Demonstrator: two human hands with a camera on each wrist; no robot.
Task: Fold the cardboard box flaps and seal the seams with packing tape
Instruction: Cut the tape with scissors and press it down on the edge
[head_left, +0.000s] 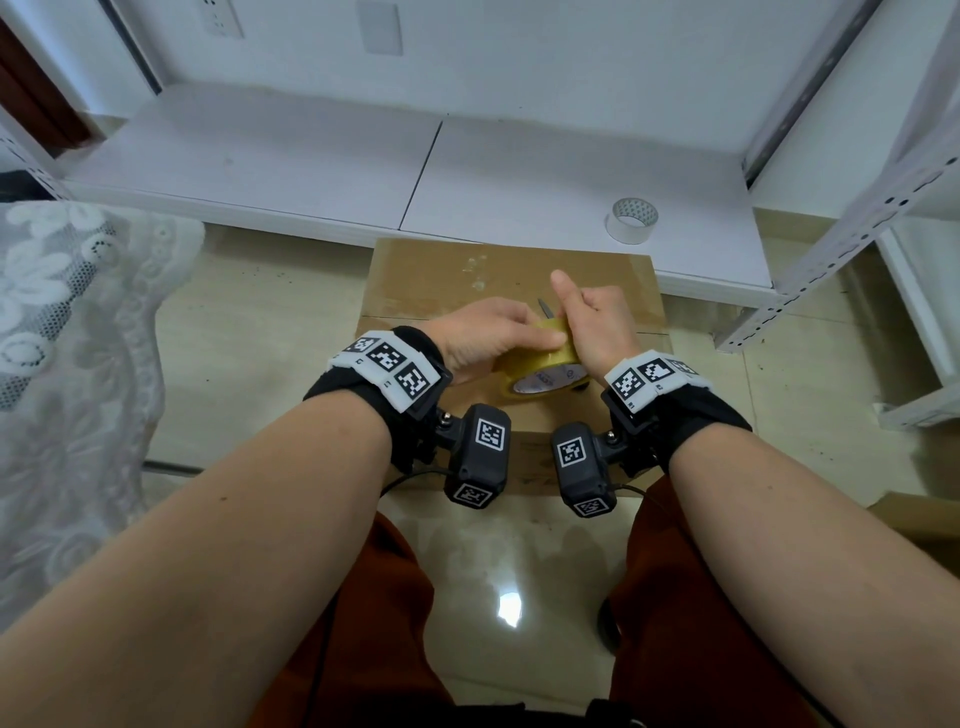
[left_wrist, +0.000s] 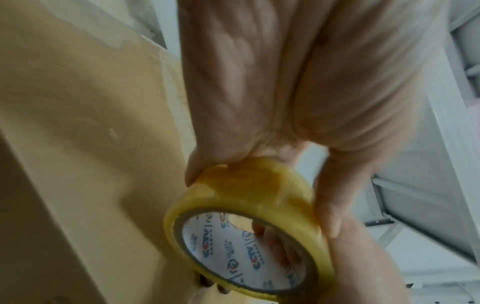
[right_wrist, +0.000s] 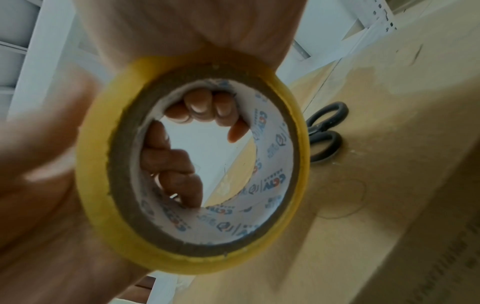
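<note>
A brown cardboard box (head_left: 426, 280) stands on the floor with its top flaps folded flat. Just above its top, both hands hold a yellow roll of packing tape (head_left: 545, 364). My left hand (head_left: 488, 338) grips the roll's left side, thumb on the outer band (left_wrist: 249, 195). My right hand (head_left: 592, 322) grips the right side with its thumb raised. In the right wrist view the fingers (right_wrist: 200, 107) of both hands curl through the roll's core (right_wrist: 182, 265). No pulled-out strip of tape shows.
Black-handled scissors (right_wrist: 324, 135) lie on the box top (right_wrist: 376, 205) just beyond the hands, their tip visible (head_left: 544, 307). A clear tape roll (head_left: 631, 219) sits on the white board behind the box. A metal shelf frame (head_left: 831, 249) stands right, lace cloth (head_left: 62, 322) left.
</note>
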